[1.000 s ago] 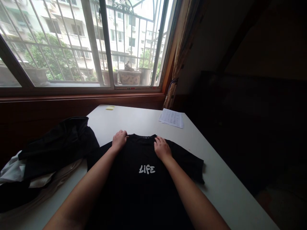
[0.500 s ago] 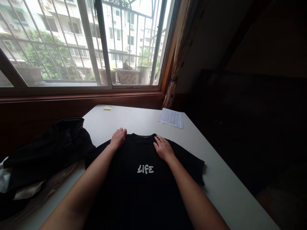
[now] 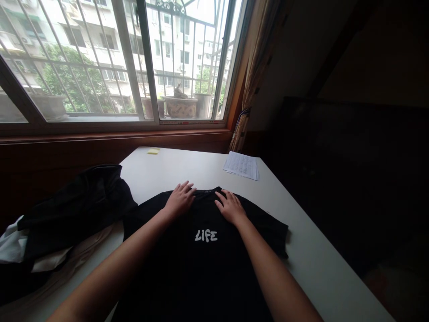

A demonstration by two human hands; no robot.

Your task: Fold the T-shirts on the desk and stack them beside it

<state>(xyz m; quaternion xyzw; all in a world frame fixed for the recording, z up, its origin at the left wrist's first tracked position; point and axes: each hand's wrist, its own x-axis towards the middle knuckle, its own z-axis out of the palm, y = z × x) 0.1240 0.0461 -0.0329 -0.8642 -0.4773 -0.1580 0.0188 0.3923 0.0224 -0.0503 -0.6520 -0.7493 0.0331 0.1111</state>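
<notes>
A black T-shirt with white "LIFE" lettering lies spread on the white table, its neckline toward the window. My left hand rests on the shirt at the left side of the neckline, fingers extended and slightly apart. On the other side of the collar, my right hand lies on the cloth with its fingers spread. Neither hand grips the fabric. The right sleeve lies out flat on the tabletop, while my left forearm covers part of the left side.
Piled clothes, black, white and brownish, lie on the left of the white table. Printed papers lie at the far right corner, and a yellow sticky note at the far left. A window and a tied curtain stand behind.
My left hand has gone from curled fingers at the left shoulder to stretched fingers, shifting right toward the collar. My right hand stays almost in place. The view has shifted slightly.
</notes>
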